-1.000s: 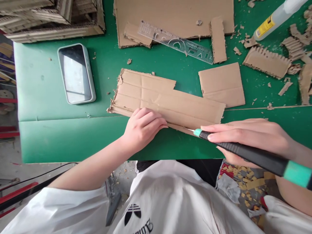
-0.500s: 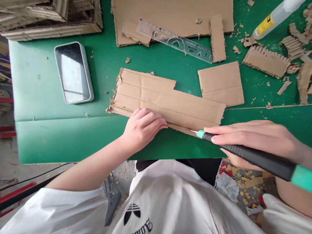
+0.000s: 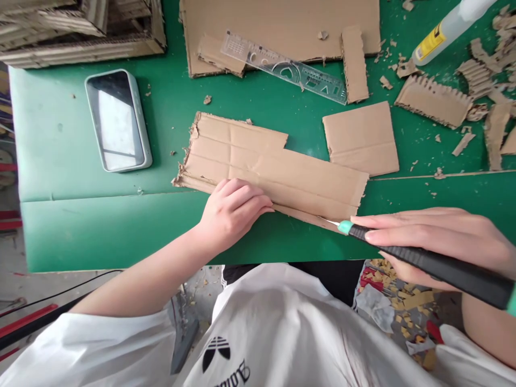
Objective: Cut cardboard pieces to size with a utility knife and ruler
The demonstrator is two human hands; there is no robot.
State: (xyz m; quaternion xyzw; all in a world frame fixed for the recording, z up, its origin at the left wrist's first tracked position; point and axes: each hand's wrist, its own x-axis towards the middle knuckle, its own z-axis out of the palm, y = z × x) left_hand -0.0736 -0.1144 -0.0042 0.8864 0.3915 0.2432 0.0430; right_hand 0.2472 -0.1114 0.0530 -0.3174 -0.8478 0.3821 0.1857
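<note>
A long piece of cardboard [image 3: 306, 174] with a ragged left end and a step cut in its far edge lies slanted on the green tabletop [image 3: 100, 226]. My left hand [image 3: 236, 209] presses on its near edge, fingers together and bent over it; the thumb is hidden. In my right hand [image 3: 439, 236] is a craft knife [image 3: 435, 263] with a black and mint-green handle. Its thin blade points left and touches the cardboard near the lower right edge, along a narrow strip that is partly split off.
Beyond the cardboard are a square cardboard piece [image 3: 363, 140], a clear ruler [image 3: 290, 70] and a large cardboard sheet [image 3: 282, 21]. A phone [image 3: 116, 123] lies at left, below stacked cardboard frames [image 3: 80, 51]. A glue bottle [image 3: 439, 37] and scraps [image 3: 435, 99] occupy the right.
My right hand and the craft knife have moved a little right and down along the cardboard's near edge, showing more of the blade. My left hand stays at the same place on the cardboard.
</note>
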